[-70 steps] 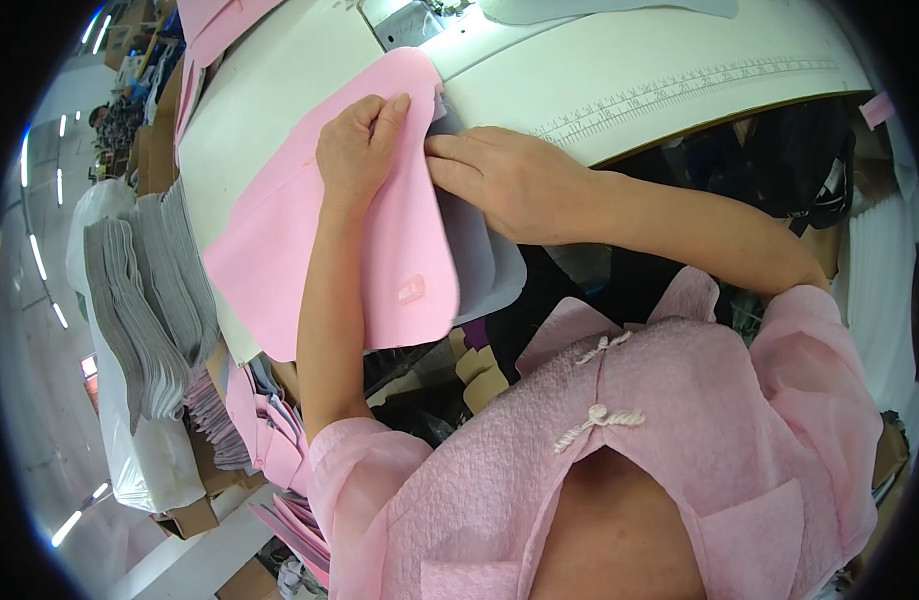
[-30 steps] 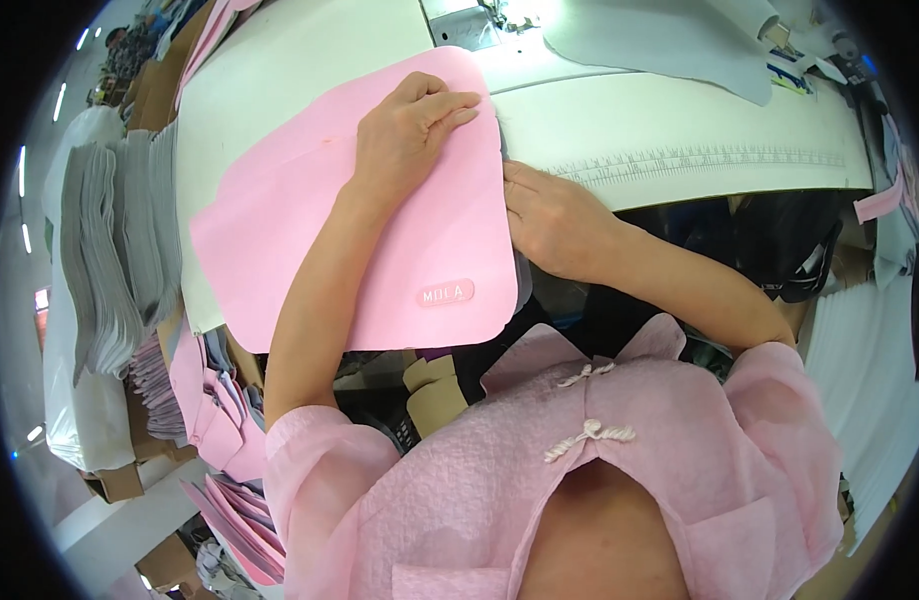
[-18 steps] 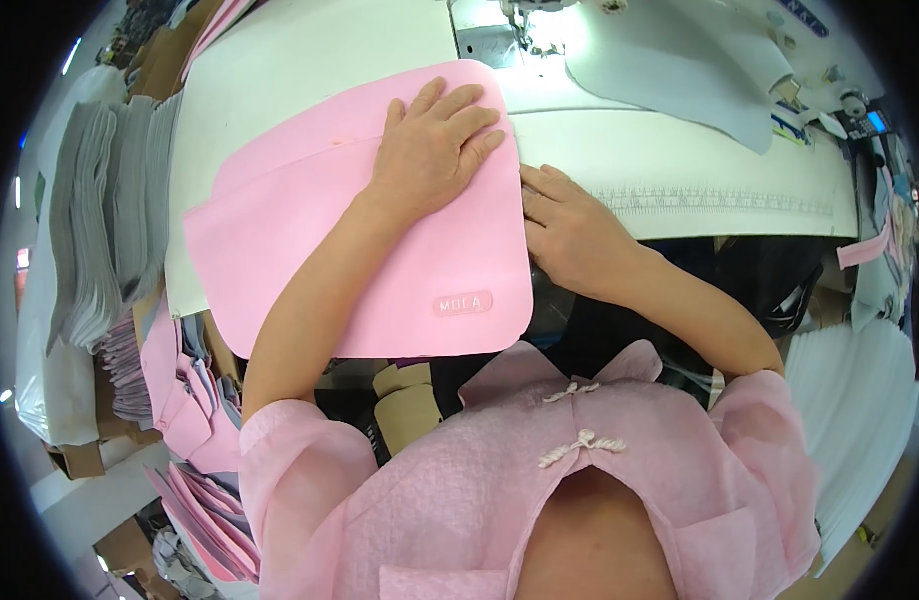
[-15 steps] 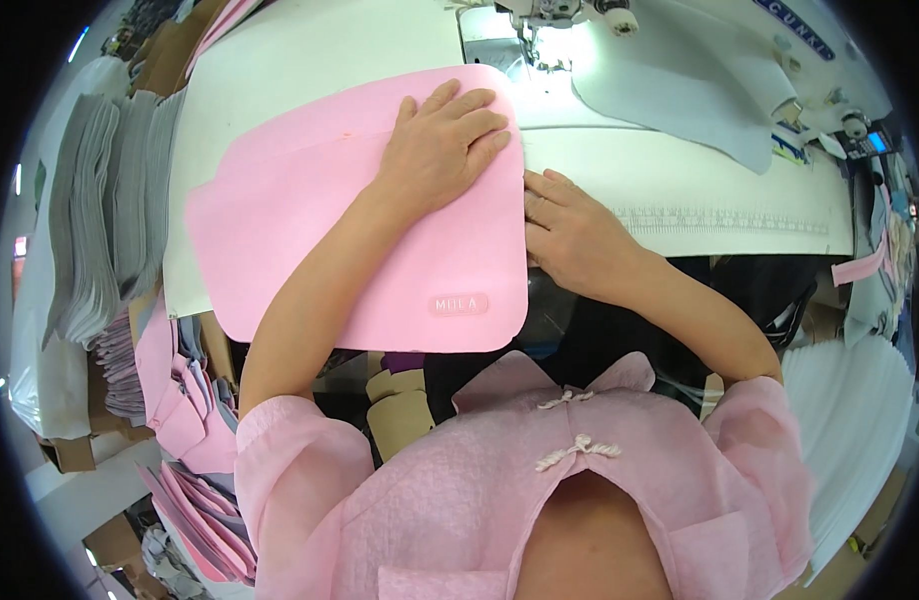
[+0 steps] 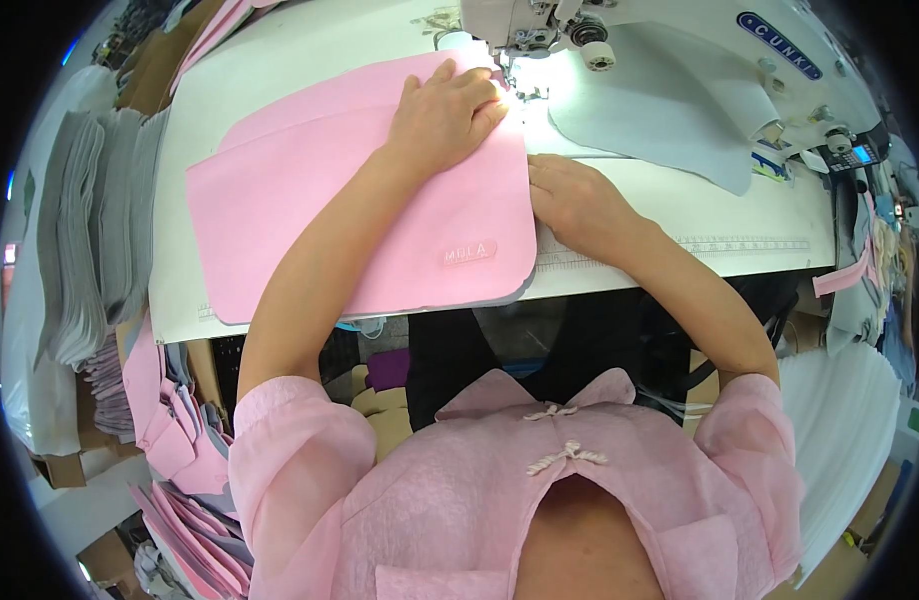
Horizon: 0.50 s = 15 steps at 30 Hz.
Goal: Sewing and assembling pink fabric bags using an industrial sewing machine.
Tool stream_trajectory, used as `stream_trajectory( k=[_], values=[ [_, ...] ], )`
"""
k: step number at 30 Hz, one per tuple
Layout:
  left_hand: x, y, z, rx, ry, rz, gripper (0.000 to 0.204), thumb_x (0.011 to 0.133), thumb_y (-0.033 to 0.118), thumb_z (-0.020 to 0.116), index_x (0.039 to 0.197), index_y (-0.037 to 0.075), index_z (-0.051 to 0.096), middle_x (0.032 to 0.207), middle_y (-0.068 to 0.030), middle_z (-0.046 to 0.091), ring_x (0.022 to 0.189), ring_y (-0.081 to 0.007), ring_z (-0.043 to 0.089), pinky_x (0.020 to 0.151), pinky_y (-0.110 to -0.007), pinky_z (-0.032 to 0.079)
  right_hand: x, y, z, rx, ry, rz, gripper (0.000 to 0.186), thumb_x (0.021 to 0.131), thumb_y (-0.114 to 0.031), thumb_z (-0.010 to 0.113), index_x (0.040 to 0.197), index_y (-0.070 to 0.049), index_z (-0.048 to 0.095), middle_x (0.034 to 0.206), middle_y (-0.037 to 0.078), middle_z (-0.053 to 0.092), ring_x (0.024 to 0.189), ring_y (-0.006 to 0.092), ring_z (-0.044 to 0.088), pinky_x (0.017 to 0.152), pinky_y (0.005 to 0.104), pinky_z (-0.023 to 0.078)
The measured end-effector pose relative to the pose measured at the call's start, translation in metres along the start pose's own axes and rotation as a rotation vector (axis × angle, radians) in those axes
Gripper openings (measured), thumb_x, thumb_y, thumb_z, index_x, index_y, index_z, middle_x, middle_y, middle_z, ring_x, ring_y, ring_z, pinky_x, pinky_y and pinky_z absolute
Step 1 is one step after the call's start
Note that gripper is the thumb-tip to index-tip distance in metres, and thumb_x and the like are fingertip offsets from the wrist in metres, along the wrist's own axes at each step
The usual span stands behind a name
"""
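Flat and together, the left hand's (image 5: 442,112) fingers (image 5: 477,92) press the pink panel's (image 5: 360,220) far corner just beside the sewing machine's (image 5: 580,25) needle; the right hand (image 5: 570,195), fingers loosely spread, steadies the panel's right edge. No stitching shows yet, so the sewing itself seems still ahead. The panel lies on the white table (image 5: 680,200), its near edge overhanging. A grey piece (image 5: 650,130) lies right; grey stacks (image 5: 85,240) stand well left.
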<state>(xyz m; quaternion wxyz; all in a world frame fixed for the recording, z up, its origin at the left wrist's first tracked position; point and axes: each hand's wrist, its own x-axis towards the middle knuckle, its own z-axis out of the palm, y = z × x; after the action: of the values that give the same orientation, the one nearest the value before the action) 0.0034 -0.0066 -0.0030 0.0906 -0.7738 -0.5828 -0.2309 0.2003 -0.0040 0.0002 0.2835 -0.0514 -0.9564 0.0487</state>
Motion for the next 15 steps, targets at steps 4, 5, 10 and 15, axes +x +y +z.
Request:
stream_trajectory(
  k=[4, 5, 10, 15],
  values=[
    [0.005, -0.002, 0.001, -0.008, -0.019, -0.020, 0.020, 0.080, 0.027, 0.053, 0.083, 0.008, 0.058, 0.103, -0.0001, 0.058, 0.091, -0.0196, 0.049, 0.067, -0.037, 0.037, 0.000, 0.004, -0.001, -0.007, 0.000, 0.014, 0.013, 0.067, -0.005, 0.052, 0.079, -0.001, 0.055, 0.083, 0.009, 0.056, 0.079, 0.0240, 0.055, 0.071, 0.0309, 0.047],
    [0.006, -0.003, 0.002, -0.008, -0.015, -0.019, 0.020, 0.080, 0.027, 0.053, 0.083, 0.008, 0.058, 0.103, -0.0001, 0.058, 0.091, -0.0196, 0.049, 0.067, -0.037, 0.037, 0.002, 0.004, 0.000, 0.008, 0.020, 0.019, 0.014, 0.067, -0.005, 0.052, 0.080, -0.002, 0.055, 0.084, 0.009, 0.056, 0.080, 0.0242, 0.055, 0.071, 0.0311, 0.047],
    [0.009, -0.008, 0.004, 0.007, 0.004, 0.011, 0.019, 0.080, 0.026, 0.053, 0.083, 0.008, 0.058, 0.101, 0.0003, 0.059, 0.090, -0.0196, 0.049, 0.067, -0.037, 0.037, 0.003, 0.006, -0.002, 0.074, -0.101, 0.087, 0.026, 0.065, 0.003, 0.054, 0.091, 0.001, 0.056, 0.097, 0.014, 0.058, 0.092, 0.0287, 0.056, 0.078, 0.0345, 0.047],
    [0.016, -0.012, 0.005, -0.042, -0.016, -0.011, 0.016, 0.080, 0.022, 0.052, 0.084, 0.008, 0.058, 0.096, -0.0004, 0.058, 0.090, -0.0194, 0.050, 0.068, -0.036, 0.038, 0.005, 0.012, 0.004, 0.055, 0.052, 0.062, 0.015, 0.068, -0.003, 0.050, 0.082, -0.002, 0.055, 0.086, 0.011, 0.057, 0.082, 0.0258, 0.055, 0.072, 0.0328, 0.047]
  ],
)
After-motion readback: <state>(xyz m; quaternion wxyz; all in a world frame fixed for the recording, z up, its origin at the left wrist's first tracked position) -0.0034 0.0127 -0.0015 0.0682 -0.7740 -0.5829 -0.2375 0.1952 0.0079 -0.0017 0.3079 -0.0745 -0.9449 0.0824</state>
